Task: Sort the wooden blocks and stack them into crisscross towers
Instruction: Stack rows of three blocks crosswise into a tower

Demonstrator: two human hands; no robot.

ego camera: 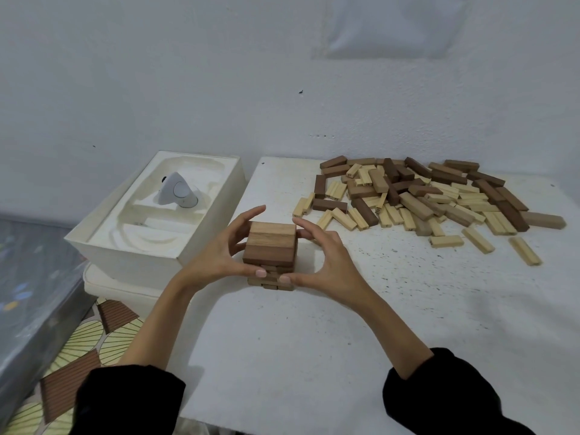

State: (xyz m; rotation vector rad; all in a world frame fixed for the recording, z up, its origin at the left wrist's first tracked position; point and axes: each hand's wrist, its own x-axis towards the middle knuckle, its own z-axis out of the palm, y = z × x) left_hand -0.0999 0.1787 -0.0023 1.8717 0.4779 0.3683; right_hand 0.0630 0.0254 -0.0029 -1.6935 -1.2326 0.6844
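Two hands close on a low crisscross tower of brown wooden blocks (271,246), which stands on the white speckled bench (314,356), left of the middle and near the left edge. The left hand (216,252) curls round the tower's left side, with its thumb pressed low on the near face. The right hand (326,262) does the same on the right side, its thumb tip just beside the other. Each grip is narrow and holding the tower, fingers curved to the wood. The top layer shows three blocks side by side, the nearest one darkest, and the layers under it run crosswise.

At the back right, a loose heap of pale and dark wooden blocks (423,196) spreads up to the rough white plastered wall (188,73). A few pale strays lie nearer the front and the right edge. Bare bench lies between the heap and the tower. A broader bare stretch runs from the tower to the near edge, where the black sleeves (439,397) come in.

Just beside the bench's left edge sits an open white box with a moulded tray (103,243), holding a small white rounded device (179,191). Below it lie a leaf-patterned floor covering (94,334) and, far left, a grey patterned surface (31,277) that I cannot make out.
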